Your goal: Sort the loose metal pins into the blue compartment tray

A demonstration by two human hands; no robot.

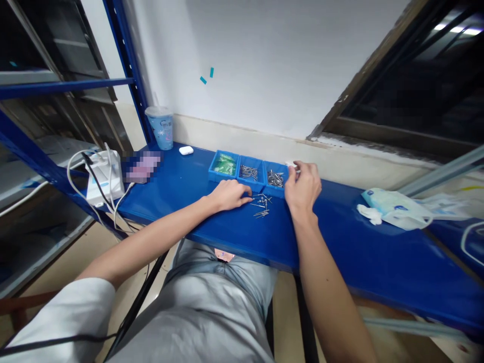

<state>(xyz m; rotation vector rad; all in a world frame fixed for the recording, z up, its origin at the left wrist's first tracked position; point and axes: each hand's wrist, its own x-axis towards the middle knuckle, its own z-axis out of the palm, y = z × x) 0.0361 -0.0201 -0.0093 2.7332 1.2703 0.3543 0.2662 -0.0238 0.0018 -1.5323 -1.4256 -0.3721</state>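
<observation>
Three joined blue bins stand in a row at the back of the table. Small green packets fill the left bin (211, 173). Short metal pieces lie in the middle bin (242, 180), and shiny metal pieces in the right bin (265, 189). In front of them is a loose pile of thin metal pins (261, 213), rivet-like in shape. At the pile's left edge is my left hand (229, 195), thumb and forefinger nearly together; what they pinch is too small to see. Beside the right bin, my right hand (304, 185) has curled fingers, their contents hidden.
A lidded blue cup (162, 128) and a white earbud case (186, 150) stand at the back left. A white power strip (104, 176) with cables is at the left end. On the right lie a tissue pack (395, 206) and a crumpled tissue (369, 214). A wall rises behind the blue table (242, 239).
</observation>
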